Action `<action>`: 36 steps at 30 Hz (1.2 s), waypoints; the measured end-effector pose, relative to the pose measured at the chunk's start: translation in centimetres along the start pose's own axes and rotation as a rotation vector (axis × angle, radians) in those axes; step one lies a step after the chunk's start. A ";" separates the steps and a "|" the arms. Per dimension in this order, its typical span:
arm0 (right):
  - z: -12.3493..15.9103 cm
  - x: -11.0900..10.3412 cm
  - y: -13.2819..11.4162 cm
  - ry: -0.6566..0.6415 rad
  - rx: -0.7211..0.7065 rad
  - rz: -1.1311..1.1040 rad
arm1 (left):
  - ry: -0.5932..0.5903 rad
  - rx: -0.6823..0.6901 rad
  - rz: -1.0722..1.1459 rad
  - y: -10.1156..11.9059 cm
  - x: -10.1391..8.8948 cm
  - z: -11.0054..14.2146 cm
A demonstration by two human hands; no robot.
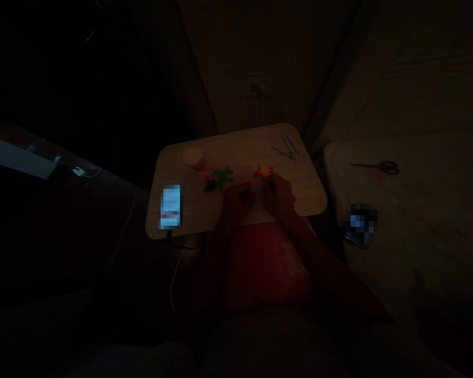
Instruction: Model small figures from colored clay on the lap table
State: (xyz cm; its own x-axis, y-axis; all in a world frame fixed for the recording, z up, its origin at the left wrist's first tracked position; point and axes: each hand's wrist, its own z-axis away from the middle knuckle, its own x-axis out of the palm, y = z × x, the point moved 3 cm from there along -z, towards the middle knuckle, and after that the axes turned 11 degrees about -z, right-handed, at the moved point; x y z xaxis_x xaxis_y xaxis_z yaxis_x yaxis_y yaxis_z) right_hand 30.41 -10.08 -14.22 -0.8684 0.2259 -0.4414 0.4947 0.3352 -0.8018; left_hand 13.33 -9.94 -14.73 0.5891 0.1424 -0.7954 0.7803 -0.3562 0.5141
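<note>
Although the room is very dark, two bare hands can be made out over the near part of a small wooden table [205,210]. The left hand [237,202] is held with its fingers curled inward, and the right hand [277,195] is bent toward it from the other side. A thin teal piece [257,190] is seen in the narrow space between the fingertips, but whether it is gripped by either hand, or by both, cannot be told, nor can it be told how tightly the fingers are closed. Just beyond the right hand, an orange piece [264,169] is flanked by small red bits [256,173]. A green shape [223,177] is placed to the left of the hands, with a dark piece [210,185] beside it. Farther left, a tub [195,157] is topped by a pale round surface, and a lit phone [170,207] is laid near the table's left edge. Thin sticks [287,149] are scattered near the far right corner. Red cloth [265,262] is seen below the near edge. On the pale surface [409,199] at the right, scissors [381,167] are laid above a blurred-out object [361,226].
</note>
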 end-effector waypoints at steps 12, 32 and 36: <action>0.2 0.7 -0.1 -0.143 0.034 0.307 | -0.043 0.011 -0.094 0.1 0.7 -0.5; 0.3 0.1 0.0 -0.062 0.009 0.171 | -0.045 -0.068 -0.142 0.1 0.9 -0.7; 0.3 0.4 -0.1 -0.122 0.018 0.240 | -0.056 -0.058 -0.132 0.0 0.8 -0.6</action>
State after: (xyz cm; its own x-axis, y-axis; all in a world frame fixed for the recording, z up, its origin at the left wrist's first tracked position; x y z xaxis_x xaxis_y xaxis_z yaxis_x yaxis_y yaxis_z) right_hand 30.00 -10.31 -14.48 -0.7244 0.1844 -0.6643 0.6873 0.2687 -0.6749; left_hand 13.92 -9.23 -15.22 0.4688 0.1321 -0.8734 0.8621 -0.2840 0.4197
